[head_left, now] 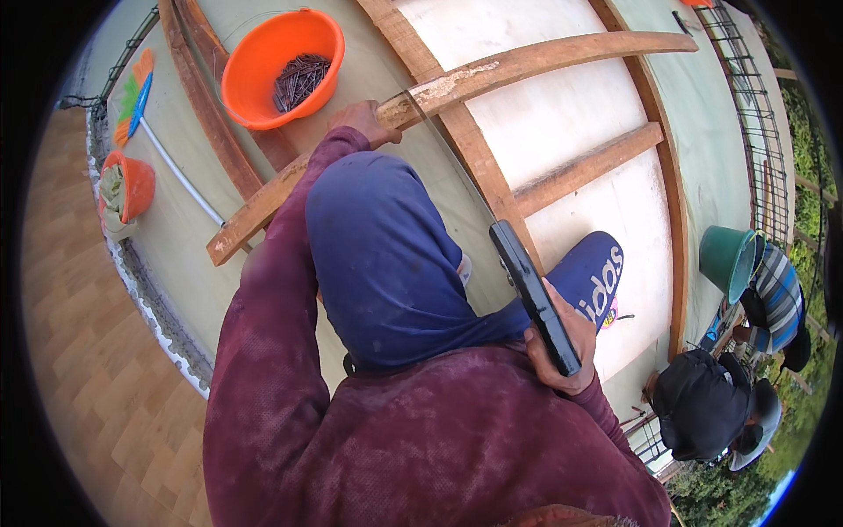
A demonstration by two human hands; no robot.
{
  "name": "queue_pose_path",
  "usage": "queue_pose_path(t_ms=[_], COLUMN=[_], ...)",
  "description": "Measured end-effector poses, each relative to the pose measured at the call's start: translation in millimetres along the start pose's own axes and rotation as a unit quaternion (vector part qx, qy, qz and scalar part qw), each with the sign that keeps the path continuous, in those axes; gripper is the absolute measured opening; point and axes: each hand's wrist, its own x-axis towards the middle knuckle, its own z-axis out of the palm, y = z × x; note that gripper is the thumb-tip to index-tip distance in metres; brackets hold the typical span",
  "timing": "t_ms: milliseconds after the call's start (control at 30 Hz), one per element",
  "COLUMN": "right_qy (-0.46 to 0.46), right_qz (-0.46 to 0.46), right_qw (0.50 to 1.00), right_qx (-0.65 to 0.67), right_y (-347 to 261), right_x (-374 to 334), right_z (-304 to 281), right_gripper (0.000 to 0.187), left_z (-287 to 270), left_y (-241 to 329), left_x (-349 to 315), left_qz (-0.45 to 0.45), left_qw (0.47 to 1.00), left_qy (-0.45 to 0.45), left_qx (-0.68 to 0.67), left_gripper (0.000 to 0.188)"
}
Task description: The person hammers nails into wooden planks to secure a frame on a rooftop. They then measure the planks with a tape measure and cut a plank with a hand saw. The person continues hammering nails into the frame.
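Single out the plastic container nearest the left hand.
The wide orange basin, just beyond the left hand, with dark nails heaped inside. The smaller orange bucket sits farther left, near the broom; the green bucket is far right.

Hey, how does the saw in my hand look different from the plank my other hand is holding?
The saw is black-handled with a thin blade; the plank is thick brown wood. The saw is shorter; the plank is longer. Your right hand grips the saw; your left hand holds the plank. Both are long and narrow.
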Motion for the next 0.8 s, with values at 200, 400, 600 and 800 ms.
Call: queue_pose_path(t_ms=[200,400,600,800], right_qy=[-0.001,-0.006,-0.006,0.002], right_qz=[-0.004,0.004,-0.008,0.001], right_qw=[0.998,0.999,0.999,0.999], right_qx=[0.056,0.054,0.033,0.044], right_y=[17,15,12,10], right_x=[57,48,56,52], right_z=[25,32,30,31], right_gripper=[0.061,0.063,0.064,0.064], left_z=[3,2,6,2], left_y=[2,8,-1,4], left_x=[-1,-12,-3,-9], left_qz=[-0.003,-0.011,0.002,0.003], left_qw=[1.000,0.999,1.000,1.000], left_qy=[0.002,0.014,-0.003,0.008], left_qx=[0.011,0.034,-0.003,0.020], left_gripper=[0.066,0.065,0.065,0.065])
